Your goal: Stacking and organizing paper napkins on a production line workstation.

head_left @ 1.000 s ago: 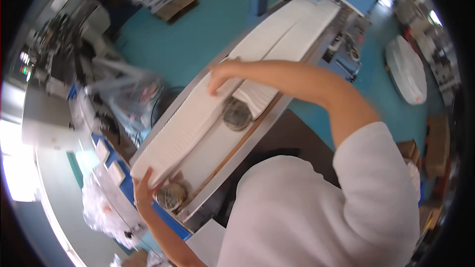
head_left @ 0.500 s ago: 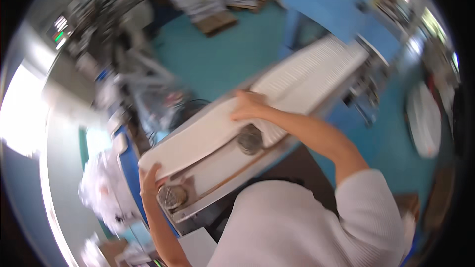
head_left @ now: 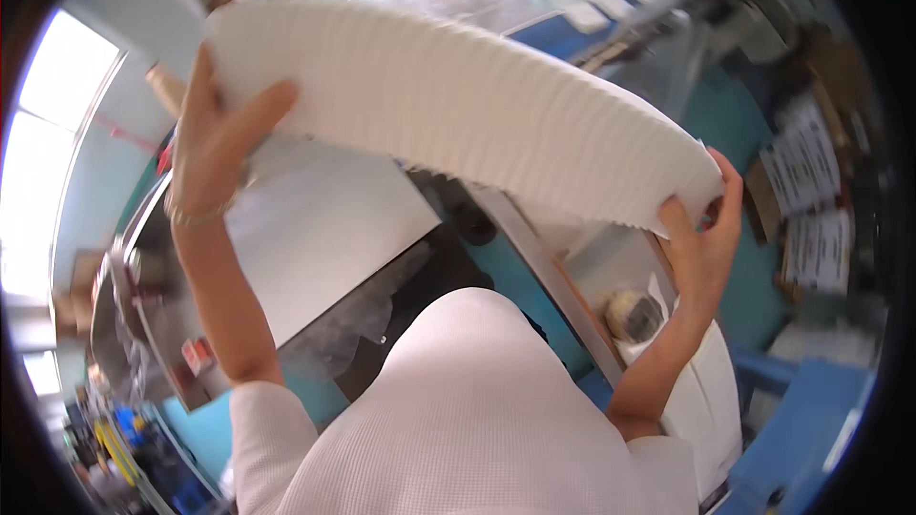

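Single view: head-worn fisheye camera, left of a pair, looking steeply down over the wearer's white-clad torso [head_left: 477, 410]. Range: close; both forearms rise from the lower edge to the left hand [head_left: 215, 138] and right hand [head_left: 701, 229], near the lens. Straight edges bow toward the dark circular rim. Teal floor [head_left: 735, 124] lies farther below. No second view for overlap.

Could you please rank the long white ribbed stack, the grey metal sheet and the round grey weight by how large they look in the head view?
1. White ribbed stack, held at both ends by the left hand and right hand; it is nearest the camera, which enlarges it.
2. Grey metal sheet.
3. Round grey weight, clearly smallest.
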Available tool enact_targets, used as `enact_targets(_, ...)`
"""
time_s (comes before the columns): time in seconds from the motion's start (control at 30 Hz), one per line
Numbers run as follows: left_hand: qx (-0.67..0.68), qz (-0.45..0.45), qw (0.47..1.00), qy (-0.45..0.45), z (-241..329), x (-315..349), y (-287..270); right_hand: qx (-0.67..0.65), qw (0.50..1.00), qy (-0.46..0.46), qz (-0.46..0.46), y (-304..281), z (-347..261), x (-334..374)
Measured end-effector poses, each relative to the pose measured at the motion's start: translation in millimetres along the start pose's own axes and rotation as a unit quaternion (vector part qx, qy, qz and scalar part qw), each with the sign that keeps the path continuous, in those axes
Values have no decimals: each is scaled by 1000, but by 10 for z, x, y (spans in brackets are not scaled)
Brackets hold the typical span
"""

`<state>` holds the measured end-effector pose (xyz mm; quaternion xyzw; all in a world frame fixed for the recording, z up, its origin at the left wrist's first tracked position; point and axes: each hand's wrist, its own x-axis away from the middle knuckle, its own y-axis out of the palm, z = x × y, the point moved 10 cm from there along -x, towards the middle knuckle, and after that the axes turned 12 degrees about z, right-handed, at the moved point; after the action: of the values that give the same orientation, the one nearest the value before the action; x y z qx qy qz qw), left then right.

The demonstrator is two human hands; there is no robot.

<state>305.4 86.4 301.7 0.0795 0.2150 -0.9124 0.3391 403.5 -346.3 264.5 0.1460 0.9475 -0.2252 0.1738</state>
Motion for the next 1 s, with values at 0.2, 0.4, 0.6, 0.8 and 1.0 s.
enact_targets(0.2, 39, 274, 936, -216, -1726, 1884, -2131, 57, 940, -243, -234, 2298, -842, 920)
enact_targets(0.4, 85, 357, 793, -486, -3402, 3463, -2683, 260, 791, -247, -495, 4075, -634, 2447)
enact_targets(0.6, -26, 342, 776, -530, -3550, 3550, -3487, 119, 850, -69, -509, 4735, 20, 2085)
enact_targets(0.8, -224, 369, 770, -470, -3793, 3573, -3913, -51, 808, 219, -545, 4813, 547, 1822)
enact_targets(1.0, -270, 373, 753, -471, -3852, 3616, -3919, 78, 895, -130, -419, 4630, 76, 1588)
